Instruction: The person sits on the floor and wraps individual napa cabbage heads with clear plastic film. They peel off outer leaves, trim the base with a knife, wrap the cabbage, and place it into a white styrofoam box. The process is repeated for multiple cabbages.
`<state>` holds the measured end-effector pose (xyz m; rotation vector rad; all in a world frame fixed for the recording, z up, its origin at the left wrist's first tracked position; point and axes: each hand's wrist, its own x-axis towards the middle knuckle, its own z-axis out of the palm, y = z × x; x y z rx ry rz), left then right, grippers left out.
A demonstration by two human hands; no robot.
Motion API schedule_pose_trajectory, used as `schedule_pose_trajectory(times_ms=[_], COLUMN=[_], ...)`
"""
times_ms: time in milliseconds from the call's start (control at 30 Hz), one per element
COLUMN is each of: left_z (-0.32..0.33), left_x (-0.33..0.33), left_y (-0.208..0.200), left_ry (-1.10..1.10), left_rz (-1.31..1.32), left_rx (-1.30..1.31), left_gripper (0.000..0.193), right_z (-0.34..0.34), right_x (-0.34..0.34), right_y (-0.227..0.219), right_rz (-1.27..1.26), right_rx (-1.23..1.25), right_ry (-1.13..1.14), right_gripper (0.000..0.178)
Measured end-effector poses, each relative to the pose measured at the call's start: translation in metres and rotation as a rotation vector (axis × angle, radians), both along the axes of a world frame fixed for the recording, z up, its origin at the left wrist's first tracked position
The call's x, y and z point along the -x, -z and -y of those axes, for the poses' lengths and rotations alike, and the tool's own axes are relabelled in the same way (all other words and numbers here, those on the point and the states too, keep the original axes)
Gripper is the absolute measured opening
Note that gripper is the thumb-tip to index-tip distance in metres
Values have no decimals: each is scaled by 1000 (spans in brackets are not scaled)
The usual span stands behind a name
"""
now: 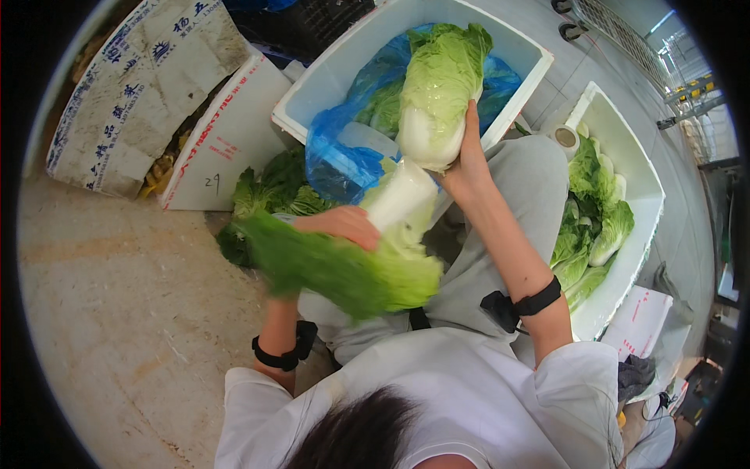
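Note:
My right hand (467,160) is closed around the lower side of a napa cabbage (441,94), pale green with a white base, held upright over the near rim of a white foam box (344,86). My left hand (348,225) is closed on a large napa cabbage leaf (351,270), green and motion-blurred, with a broad white rib. The rib's end meets the base of the cabbage; whether it is still attached cannot be told. Inside the box lies a blue plastic bag (344,144) with more cabbage in it.
Loose green leaves (273,191) lie on the floor at left, beside a printed carton (226,141). Right of my knee, another foam box (644,195) holds several napa cabbages (598,207); a tape roll (564,137) is at its corner. A wheeled cart (617,31) stands far right.

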<state>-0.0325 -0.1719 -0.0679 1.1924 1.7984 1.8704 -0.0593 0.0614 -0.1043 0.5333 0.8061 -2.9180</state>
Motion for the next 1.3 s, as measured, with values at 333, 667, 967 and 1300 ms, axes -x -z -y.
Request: schedule_pose_trajectory(times_ms=[333, 667, 967, 1300], left_z=[43, 196, 139, 41], left_x=[31, 55, 57, 26], left_y=[-13, -7, -10, -59], left_ry=[-34, -1331, -1133, -740], left_rz=[221, 235, -371, -569], left_rx=[-96, 654, 886, 329], left_gripper=[31, 53, 46, 51], right_z=[18, 5, 23, 44], right_x=[-2, -6, -14, -22], right_y=[-4, -12, -38, -58], right_rz=[-69, -135, -126, -53], right_rx=[169, 411, 157, 172], right_ry=[-242, -388, -499, -653], right_gripper=[72, 75, 78, 78])
